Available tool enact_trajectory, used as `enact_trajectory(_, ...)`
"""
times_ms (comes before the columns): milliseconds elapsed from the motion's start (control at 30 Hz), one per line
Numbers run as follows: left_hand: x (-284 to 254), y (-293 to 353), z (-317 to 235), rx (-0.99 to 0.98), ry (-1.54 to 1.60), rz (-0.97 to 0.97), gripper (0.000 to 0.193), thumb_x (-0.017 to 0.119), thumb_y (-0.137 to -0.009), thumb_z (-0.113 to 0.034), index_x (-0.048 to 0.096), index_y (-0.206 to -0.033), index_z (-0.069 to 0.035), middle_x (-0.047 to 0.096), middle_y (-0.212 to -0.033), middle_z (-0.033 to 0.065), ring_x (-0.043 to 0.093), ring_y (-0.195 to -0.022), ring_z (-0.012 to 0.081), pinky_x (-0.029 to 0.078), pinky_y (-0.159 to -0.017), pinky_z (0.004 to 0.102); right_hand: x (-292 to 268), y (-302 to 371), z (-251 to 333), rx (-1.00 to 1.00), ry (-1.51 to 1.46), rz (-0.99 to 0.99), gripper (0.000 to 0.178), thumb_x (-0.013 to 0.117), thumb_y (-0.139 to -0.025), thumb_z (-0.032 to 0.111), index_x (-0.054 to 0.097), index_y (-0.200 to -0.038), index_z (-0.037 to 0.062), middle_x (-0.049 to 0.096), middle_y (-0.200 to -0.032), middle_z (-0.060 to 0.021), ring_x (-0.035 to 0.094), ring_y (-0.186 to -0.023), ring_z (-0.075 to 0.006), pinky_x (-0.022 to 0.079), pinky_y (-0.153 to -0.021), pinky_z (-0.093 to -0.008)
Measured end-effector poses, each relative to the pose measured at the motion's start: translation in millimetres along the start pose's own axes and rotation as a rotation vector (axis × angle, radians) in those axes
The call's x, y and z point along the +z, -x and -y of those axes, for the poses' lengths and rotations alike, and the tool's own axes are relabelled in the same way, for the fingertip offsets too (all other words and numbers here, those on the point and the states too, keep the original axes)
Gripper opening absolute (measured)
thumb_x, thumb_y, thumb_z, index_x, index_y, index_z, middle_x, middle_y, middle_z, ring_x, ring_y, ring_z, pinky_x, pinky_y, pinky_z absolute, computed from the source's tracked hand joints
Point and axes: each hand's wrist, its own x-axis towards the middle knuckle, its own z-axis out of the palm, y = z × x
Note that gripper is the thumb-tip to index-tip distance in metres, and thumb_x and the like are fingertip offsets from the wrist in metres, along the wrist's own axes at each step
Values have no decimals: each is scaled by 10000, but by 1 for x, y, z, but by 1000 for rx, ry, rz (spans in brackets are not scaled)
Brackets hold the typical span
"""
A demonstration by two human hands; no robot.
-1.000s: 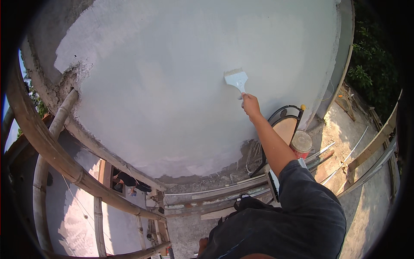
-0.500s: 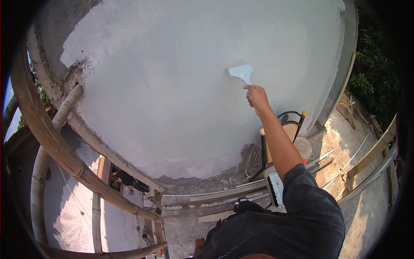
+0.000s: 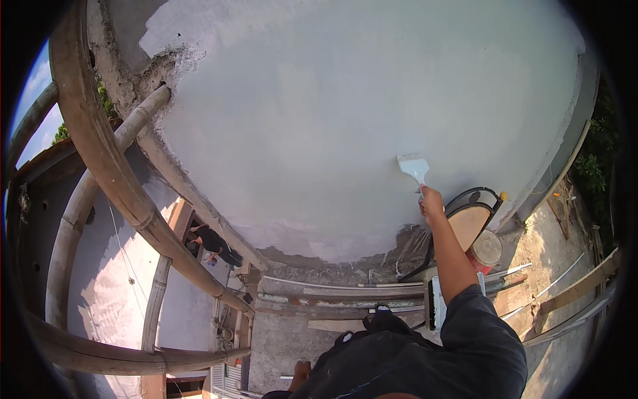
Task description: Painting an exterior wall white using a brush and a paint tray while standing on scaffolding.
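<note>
My right hand (image 3: 432, 203) is closed around the handle of a wide, flat paintbrush (image 3: 414, 167), pale blue-white in colour. The brush is held up at the wall (image 3: 319, 126), its bristle end against or very near the pale painted surface; exact contact cannot be told. My right arm reaches forward and slightly right. Low beside my dark shirt, only part of my left hand (image 3: 302, 372) shows; its fingers are mostly hidden. A white tray (image 3: 438, 302) with a dark edge lies partly behind my right forearm.
A black-framed chair (image 3: 468, 223) with a tan panel stands against the wall, near a red bucket (image 3: 487, 251). Pipes and boards (image 3: 345, 292) lie along the wall's foot. Bamboo poles (image 3: 126, 189) cross the left side; beyond them, lower down, is another person (image 3: 214, 243).
My right hand and the paintbrush have come down the wall. The whole view has shifted too, with the wall and poles now further right in the picture.
</note>
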Motion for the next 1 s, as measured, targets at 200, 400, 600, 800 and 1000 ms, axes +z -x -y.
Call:
enact_trajectory(200, 8, 26, -2, -27, 25, -15, 215, 508, -822, -176, 675, -882, -55, 656, -954, 204, 620, -920, 385, 497, -785, 470, -61, 66, -133, 205, -45, -97, 262, 499, -917, 332, 571, -849, 90, 345, -506, 9, 283, -340, -100, 200, -327, -257)
enact_trajectory(400, 3, 13, 2, -12, -106, 123, 244, 500, -826, -182, 676, -921, -43, 650, -988, 212, 619, -949, 365, 488, -830, 452, -125, 117, -191, 362, -105, -233, 252, 507, -906, 352, 541, -858, 107, 301, -468, 27, 276, -326, -105, 206, -326, -265)
enact_trajectory(600, 0, -25, 1, -203, 253, -11, 271, 456, -844, -161, 637, -977, -9, 604, -1035, 267, 582, -1021, 390, 471, -880, 456, -173, 142, -212, 389, -13, -284, 251, 484, -918, 332, 563, -834, 110, 327, -469, 27, 286, -325, -94, 202, -320, -254)
enact_trajectory(800, -43, -77, -60, -329, 611, -82, 252, 576, -799, -201, 549, -926, 15, 602, -805, 204, 613, -770, 300, 527, -579, 413, -248, 175, -229, 258, 93, -353, 183, 512, -939, 247, 597, -934, 85, 327, -472, 63, 274, -345, -52, 186, -329, -242)
enact_trajectory(1000, -63, -129, -196, -270, 882, 189, 339, 536, -864, -240, 494, -1102, -2, 591, -929, 110, 595, -821, 218, 520, -579, 335, -333, 225, -241, 410, 169, -590, 175, 544, -914, 194, 622, -936, 38, 425, -529, 23, 404, -425, -77, 316, -409, -250)
